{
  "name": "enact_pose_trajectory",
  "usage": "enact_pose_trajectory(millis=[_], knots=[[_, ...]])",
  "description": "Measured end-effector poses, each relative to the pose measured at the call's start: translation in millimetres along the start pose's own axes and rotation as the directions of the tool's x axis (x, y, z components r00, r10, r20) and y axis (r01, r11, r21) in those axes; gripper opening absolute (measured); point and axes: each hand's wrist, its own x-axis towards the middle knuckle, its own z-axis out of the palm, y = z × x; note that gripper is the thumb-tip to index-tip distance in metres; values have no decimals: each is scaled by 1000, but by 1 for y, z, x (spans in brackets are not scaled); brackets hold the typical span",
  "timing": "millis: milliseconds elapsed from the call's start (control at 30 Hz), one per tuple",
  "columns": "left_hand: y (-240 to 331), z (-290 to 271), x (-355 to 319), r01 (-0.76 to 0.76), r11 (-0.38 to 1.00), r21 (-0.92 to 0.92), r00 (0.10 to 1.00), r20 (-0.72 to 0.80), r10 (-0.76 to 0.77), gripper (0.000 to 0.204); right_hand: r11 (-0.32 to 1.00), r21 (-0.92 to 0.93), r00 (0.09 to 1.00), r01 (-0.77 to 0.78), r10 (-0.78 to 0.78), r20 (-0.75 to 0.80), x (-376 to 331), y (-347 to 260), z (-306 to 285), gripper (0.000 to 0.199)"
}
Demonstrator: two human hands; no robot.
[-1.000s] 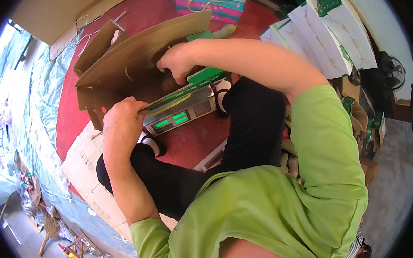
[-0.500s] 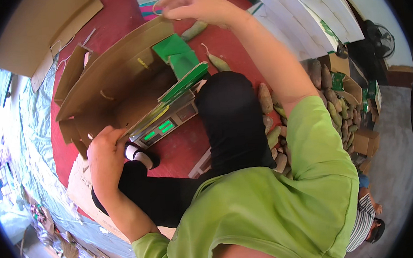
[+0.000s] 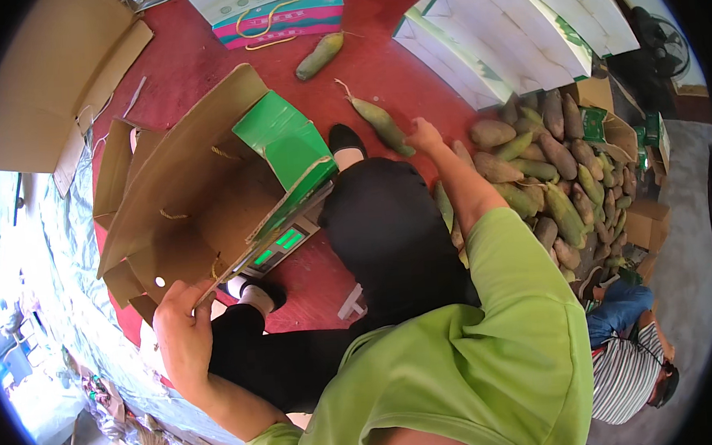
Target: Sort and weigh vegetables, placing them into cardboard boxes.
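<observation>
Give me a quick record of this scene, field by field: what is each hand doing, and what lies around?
left hand: grips the edge of an open cardboard box
right hand: reaches to a long green root vegetable on the red floor
under the box: a scale with a green display
to the right: a pile of similar vegetables
nearby: another person in a striped shirt

The floor (image 3: 199, 61) is red. On it stands an open brown box (image 3: 199, 191) with a green flap. Behind the box lie two green roots (image 3: 320, 55), and right of it a big pile of roots (image 3: 548, 170). Flat cardboard (image 3: 45, 78) lies left of the box, white cartons (image 3: 515, 25) behind the pile, and a scale (image 3: 280, 245) under the box.
</observation>
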Motion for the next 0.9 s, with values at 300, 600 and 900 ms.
enact_pose_trajectory(millis=[300,600,900], knots=[[-1,2,3,49,999,20,999,0,-49,22,981,-139,990,-136,140,23,-27,-27,35,77],[-3,-1,1,31,997,65,999,32,-33,23,992,-67,979,-107,117,169,-14,-23,39,66],[-9,2,-9,-26,1000,13,999,-39,27,24,174,769,757,-615,-145,638,-60,-63,-33,37]])
